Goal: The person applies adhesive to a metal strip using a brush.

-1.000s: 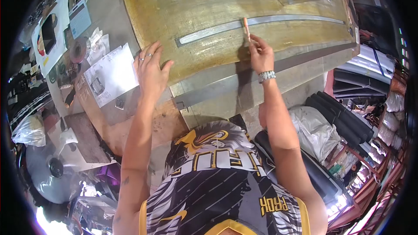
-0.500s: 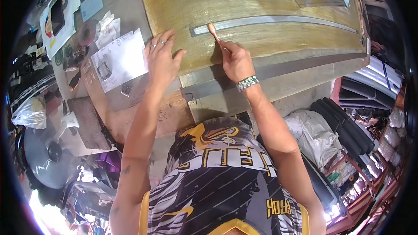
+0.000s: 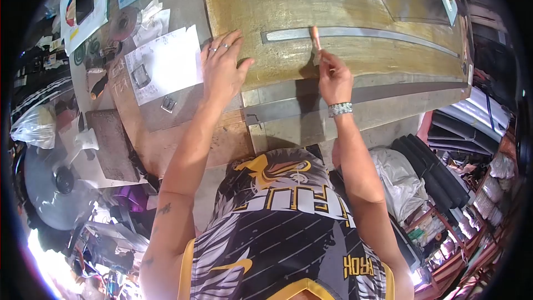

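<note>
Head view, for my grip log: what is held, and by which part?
Right hand holds a thin tool by its lower end; left hand lies flat on the panel.

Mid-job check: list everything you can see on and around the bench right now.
curved panel: one, yellow-brown, top centre on the bench.
metal strip: one, grey, running across the panel.
brush: one, pale orange, against the strip's left part.
paper sheet: one, white, left of the panel.
metal buckle: one, grey, on the paper sheet.
round disc: one, grey, lower left.
black rolls: several, black, lower right.
plastic bag: one, white, far left.
wristband: one, white-green, right wrist.
left hand: open, flat at the panel's left edge.
right hand: grip shut on the brush.
</note>
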{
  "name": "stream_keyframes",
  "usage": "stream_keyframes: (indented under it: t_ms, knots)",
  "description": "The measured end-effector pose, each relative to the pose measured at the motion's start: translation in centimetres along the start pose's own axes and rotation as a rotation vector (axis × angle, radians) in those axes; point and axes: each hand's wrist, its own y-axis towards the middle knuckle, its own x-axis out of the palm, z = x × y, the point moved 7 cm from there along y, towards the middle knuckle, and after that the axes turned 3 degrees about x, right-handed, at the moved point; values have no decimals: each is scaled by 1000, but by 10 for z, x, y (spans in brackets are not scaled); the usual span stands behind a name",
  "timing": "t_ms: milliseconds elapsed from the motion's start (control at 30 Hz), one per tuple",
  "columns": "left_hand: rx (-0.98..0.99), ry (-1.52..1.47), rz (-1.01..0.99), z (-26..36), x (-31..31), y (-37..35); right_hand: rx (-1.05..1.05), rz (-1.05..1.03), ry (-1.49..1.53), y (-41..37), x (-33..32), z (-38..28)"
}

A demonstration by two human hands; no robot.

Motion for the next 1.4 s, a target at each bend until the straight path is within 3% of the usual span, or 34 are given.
stream_keyframes:
  t_ms: [67, 133, 367, 467, 533, 700, 900, 1067, 1200, 1333, 1400]
  knots:
    - [-12, -26, -15, 0, 1, 2, 19, -47, -127, -4, 4, 0]
    - [-10, -19, -5, 0, 0, 1, -116, -25, -122, -16, 26, -15]
    - [3, -5, -1, 0, 1, 2, 11, -206, 11, -30, 38, -24]
    - [7, 0, 2, 1, 0, 1, 16, 26, 139, -5, 0, 19]
    - [10, -6, 7, -2, 1, -1, 76, 84, -125, 6, -24, 11]
    - [10, -12, 8, 0, 1, 0, -123, -40, -154, -22, 25, -22]
    - [18, 7, -12, 0, 3, 3, -89, -218, -24, -29, 50, -49]
    - [29, 16, 9, -2, 1, 0, -16, 34, -143, -1, 5, -13]
    - [15, 5, 15, -3, 4, -2, -273, -47, -236, -17, 43, -39]
    - [16, -14, 12, -4, 5, -1, 13, -186, 0, -25, 72, -57]
    - [16, -19, 22, -5, 3, -1, 36, -131, 236, -19, 62, -42]
